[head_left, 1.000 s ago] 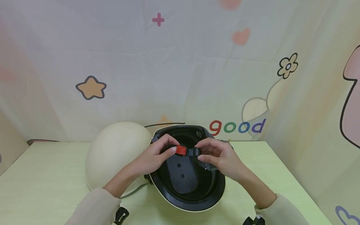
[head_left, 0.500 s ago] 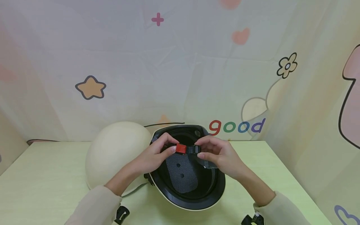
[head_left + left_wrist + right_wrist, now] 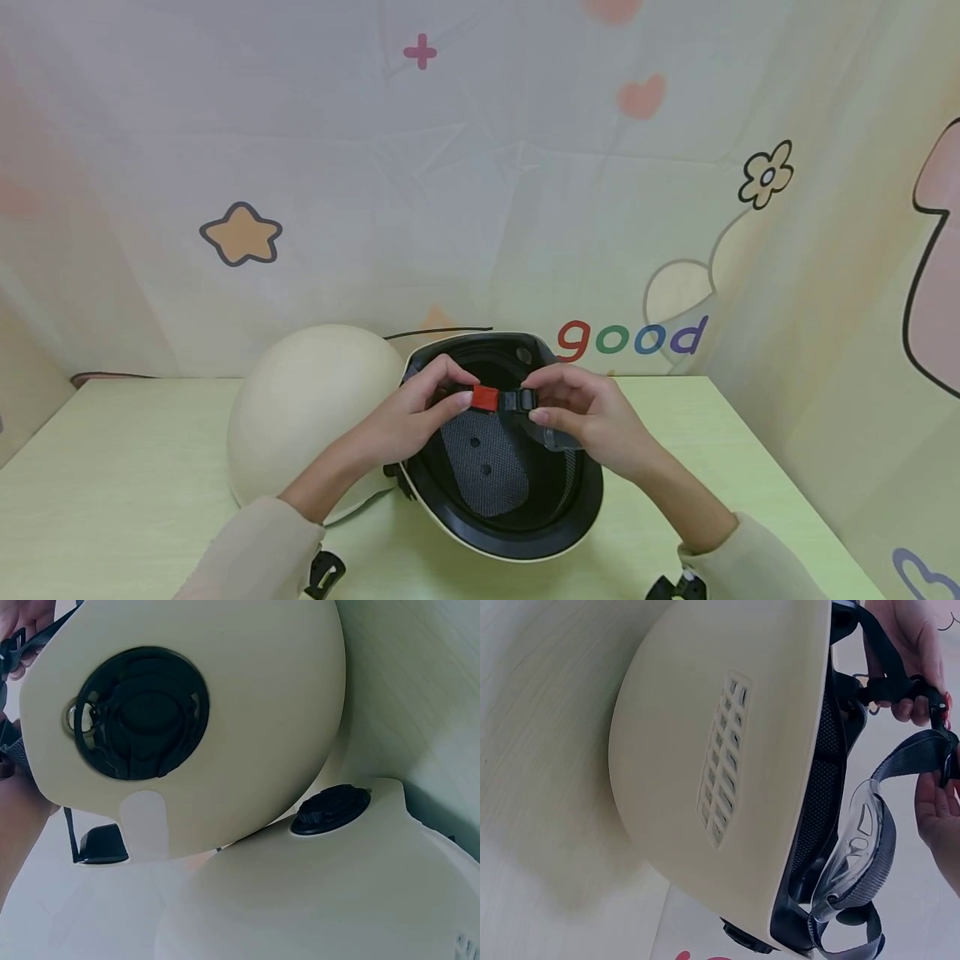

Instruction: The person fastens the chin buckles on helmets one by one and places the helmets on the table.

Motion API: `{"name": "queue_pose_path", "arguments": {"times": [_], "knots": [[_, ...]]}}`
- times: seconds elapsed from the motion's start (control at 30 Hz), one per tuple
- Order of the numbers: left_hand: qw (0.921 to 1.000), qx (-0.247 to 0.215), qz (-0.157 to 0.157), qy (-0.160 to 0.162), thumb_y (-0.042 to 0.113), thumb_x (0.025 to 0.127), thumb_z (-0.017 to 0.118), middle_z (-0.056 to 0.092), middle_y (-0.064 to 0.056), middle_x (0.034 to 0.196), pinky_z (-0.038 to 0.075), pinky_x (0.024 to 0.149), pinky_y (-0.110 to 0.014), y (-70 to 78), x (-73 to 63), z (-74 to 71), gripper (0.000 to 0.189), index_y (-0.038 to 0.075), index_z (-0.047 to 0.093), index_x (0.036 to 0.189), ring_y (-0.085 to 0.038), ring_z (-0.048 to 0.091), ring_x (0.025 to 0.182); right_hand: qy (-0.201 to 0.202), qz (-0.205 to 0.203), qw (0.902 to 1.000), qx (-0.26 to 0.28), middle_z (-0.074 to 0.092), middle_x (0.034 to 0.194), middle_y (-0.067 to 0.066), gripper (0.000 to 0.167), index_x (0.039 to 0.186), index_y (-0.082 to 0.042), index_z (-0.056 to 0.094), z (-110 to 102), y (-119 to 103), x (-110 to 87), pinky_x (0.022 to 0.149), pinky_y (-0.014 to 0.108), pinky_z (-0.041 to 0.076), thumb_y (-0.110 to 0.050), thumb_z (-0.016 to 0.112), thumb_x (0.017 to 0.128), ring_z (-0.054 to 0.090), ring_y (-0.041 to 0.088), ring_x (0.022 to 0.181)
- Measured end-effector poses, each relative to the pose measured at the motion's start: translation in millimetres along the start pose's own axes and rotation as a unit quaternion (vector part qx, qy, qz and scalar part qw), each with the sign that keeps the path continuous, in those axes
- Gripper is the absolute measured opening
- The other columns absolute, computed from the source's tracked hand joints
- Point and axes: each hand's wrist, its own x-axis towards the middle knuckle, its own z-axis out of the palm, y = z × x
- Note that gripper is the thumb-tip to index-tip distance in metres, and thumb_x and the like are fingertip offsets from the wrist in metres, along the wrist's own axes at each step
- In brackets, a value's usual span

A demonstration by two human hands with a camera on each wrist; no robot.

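Red-and-black plastic buckle [image 3: 491, 399], head view: over the mouth of an upturned, black-lined cream hard-shell helmet [image 3: 517, 546], beneath the grip.
Left hand [image 3: 405, 417]: thumb and fingers pinch the red end, parted only by its thickness.
Right hand [image 3: 596, 417]: pinches the black end likewise.
Plain cream dome-shaped helmet [image 3: 303, 417]: left of the grip, beside the upturned one.
Left wrist view, round black plastic fitting [image 3: 142, 712]: right of the grip; pinch cut off, cannot tell.
Right wrist view, dark grey woven strap [image 3: 911, 755]: runs from the grip toward a clear plastic piece [image 3: 853, 855].
Slatted vent [image 3: 724, 761]: left of the grip.
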Motion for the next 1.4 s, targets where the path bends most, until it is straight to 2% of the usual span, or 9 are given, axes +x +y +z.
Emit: {"name": "queue_pose_path", "arguments": {"times": [0.27, 0.5, 0.77, 0.97, 1.23, 1.4], "knots": [[1.0, 0.002, 0.002, -0.001, 0.008, 0.093, 0.051, 0.051, -0.01, 0.088, 0.036, 0.065, -0.026, 1.2, 1.5, 1.0, 0.018, 0.0, 0.048, 0.109, -0.019, 0.045, 0.075, 0.002, -0.004, 0.9999, 0.011, 0.058, 0.102, 0.016, 0.031, 0.11, 0.006, 0.055, -0.3, -2.3, -1.2, 0.077, 0.03, 0.051, 0.008, 0.062, 0.081, 0.06, 0.021, 0.085], [0.9999, -0.009, 0.009, 0.003, 0.005, 0.093, 0.05, 0.055, -0.011, 0.095, 0.038, 0.068, -0.026, 2.6, 1.9, 1.7, 0.018, -0.001, 0.047, 0.109, -0.023, 0.048, 0.078, 0.001, -0.024, 0.9997, 0.009, 0.059, 0.102, 0.013, 0.031, 0.11, 0.006, 0.055, 0.0, -1.6, -1.5, 0.075, 0.029, 0.052, 0.008, 0.062, 0.08, 0.06, 0.021, 0.083], [0.9996, -0.029, 0.004, 0.006, 0.004, 0.092, 0.051, 0.053, -0.012, 0.095, 0.036, 0.066, -0.026, 3.6, 1.0, 2.8, 0.018, -0.003, 0.046, 0.109, -0.026, 0.047, 0.078, 0.001, -0.018, 0.9998, 0.002, 0.059, 0.1, 0.014, 0.032, 0.11, 0.005, 0.055, 0.7, -2.3, -1.8, 0.069, 0.028, 0.052, 0.006, 0.064, 0.08, 0.059, 0.02, 0.08], [0.9995, -0.028, 0.012, 0.007, 0.004, 0.092, 0.052, 0.051, -0.009, 0.09, 0.036, 0.065, -0.025, 2.3, -0.9, 4.1, 0.019, -0.003, 0.046, 0.108, -0.02, 0.046, 0.075, 0.003, -0.013, 0.9999, -0.004, 0.059, 0.102, 0.016, 0.032, 0.111, 0.004, 0.055, 1.5, -3.0, -2.8, 0.07, 0.028, 0.052, 0.006, 0.064, 0.08, 0.059, 0.019, 0.081], [0.9985, -0.041, 0.035, -0.002, 0.011, 0.092, 0.053, 0.054, -0.013, 0.087, 0.039, 0.066, -0.023, -0.5, -1.7, 3.8, 0.02, -0.002, 0.047, 0.106, -0.017, 0.048, 0.074, -0.012, -0.035, 0.9992, 0.012, 0.059, 0.102, 0.014, 0.031, 0.11, 0.007, 0.054, 1.4, -1.2, -3.6, 0.07, 0.027, 0.052, 0.007, 0.063, 0.08, 0.06, 0.021, 0.08], [0.998, -0.052, 0.034, -0.009, 0.014, 0.092, 0.054, 0.055, -0.013, 0.088, 0.041, 0.067, -0.023, -2.3, -1.4, 3.0, 0.022, -0.002, 0.046, 0.105, -0.017, 0.05, 0.075, -0.022, -0.051, 0.9983, 0.014, 0.058, 0.101, 0.013, 0.03, 0.109, 0.008, 0.054, 0.4, -0.7, -2.8, 0.069, 0.026, 0.052, 0.009, 0.062, 0.08, 0.058, 0.022, 0.077]]}}
